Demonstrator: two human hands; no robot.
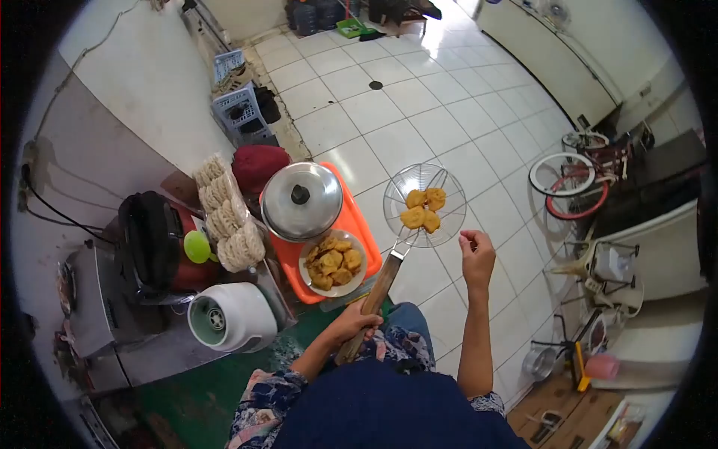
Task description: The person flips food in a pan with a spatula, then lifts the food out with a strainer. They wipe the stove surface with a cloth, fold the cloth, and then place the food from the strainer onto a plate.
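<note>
My left hand [356, 323] is wrapped round the wooden handle [381, 288] of a wire skimmer. Its round mesh basket [404, 176] is held out over the floor. Several golden fried fritters [413, 218] lie together in the mesh. Just right of the basket's rim is my right hand [477, 258], apart from it, with fingers curled together and nothing visible in them. Left of the skimmer, a plate [362, 280] heaped with more fritters [334, 263] rests on an orange tray [357, 217]. A lidded metal pot [288, 213] stands behind the plate on that tray.
Packed dried noodles [224, 217], a black and red rice cooker [153, 243] and a white-green appliance [243, 318] stand at the left. A green ladle [197, 246] pokes out near the cooker. Bicycles [576, 183] and a metal pot [540, 364] are at the right.
</note>
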